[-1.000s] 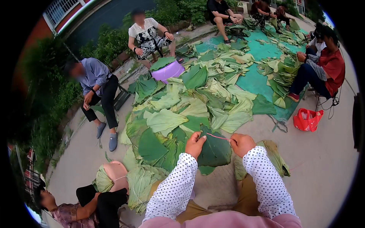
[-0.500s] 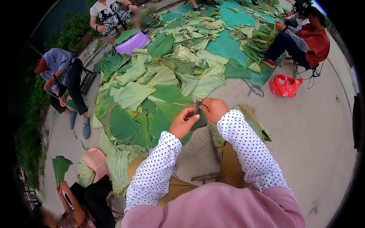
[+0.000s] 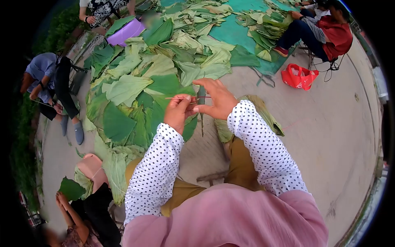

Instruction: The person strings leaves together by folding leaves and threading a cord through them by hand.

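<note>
My left hand (image 3: pixel 177 114) is pinched closed around a thin reddish strand (image 3: pixel 170 98), one end of which pokes out to the left of the fingertips. A narrow dark green leaf (image 3: pixel 201 94), seen nearly edge-on, stands between my two hands and hangs below the fingers; its hold is partly hidden. My right hand (image 3: pixel 221 99) is just right of that leaf, thumb and fingers spread apart, with the strand passing near them. Just beyond my hands lie large green leaves (image 3: pixel 119 125), some fresh and dark, others pale and wilted.
Several people sit around the leaf pile, one holding up a green leaf (image 3: pixel 71 188) at lower left. A purple basin (image 3: pixel 126 32), a pink tub (image 3: pixel 92 168) and a red bag (image 3: pixel 299 77) stand about. More wilted leaves (image 3: pixel 263 113) lie by my right knee.
My right hand has gone from a closed pinch to spread fingers. The dark leaf has turned from partly face-on to edge-on. The whole view has shifted, and the lower-left person's leaf has come down.
</note>
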{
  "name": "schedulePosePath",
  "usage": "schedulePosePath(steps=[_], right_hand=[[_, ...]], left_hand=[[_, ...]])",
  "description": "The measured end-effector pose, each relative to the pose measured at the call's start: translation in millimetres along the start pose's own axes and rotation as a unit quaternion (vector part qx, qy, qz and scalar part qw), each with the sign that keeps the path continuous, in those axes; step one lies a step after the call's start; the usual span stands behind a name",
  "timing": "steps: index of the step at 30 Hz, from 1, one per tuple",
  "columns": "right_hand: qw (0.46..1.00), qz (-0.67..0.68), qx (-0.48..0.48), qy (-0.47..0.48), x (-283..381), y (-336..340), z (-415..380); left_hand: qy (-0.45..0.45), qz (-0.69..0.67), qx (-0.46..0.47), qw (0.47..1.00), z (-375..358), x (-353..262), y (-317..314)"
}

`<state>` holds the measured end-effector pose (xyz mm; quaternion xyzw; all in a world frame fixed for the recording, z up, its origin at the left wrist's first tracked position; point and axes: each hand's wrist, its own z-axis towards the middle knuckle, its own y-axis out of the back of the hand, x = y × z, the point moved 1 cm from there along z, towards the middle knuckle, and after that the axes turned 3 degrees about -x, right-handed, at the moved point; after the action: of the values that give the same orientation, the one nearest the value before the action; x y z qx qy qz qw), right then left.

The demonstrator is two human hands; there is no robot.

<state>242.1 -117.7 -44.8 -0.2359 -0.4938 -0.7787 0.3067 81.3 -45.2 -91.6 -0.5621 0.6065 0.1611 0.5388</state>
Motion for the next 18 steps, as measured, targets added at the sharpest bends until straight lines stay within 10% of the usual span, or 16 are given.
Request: schedulePosePath(steps=[2, 10, 18], right_hand=[[0.992, -0.012, 0.126, 0.01, -4, -3, -2], [0.978, 0.067, 0.098, -0.174, -62, 38, -32], [0.879, 0.224, -0.079, -0.413, -182, 50, -173]], left_hand=[[-0.007, 0.014, 0.013, 1.0, 1, -1, -4], [-0.015, -0.002, 0.048, 0.999, 0, -5, 5], [0.003, 0.005, 0.081, 0.997, -4, -3, -4]])
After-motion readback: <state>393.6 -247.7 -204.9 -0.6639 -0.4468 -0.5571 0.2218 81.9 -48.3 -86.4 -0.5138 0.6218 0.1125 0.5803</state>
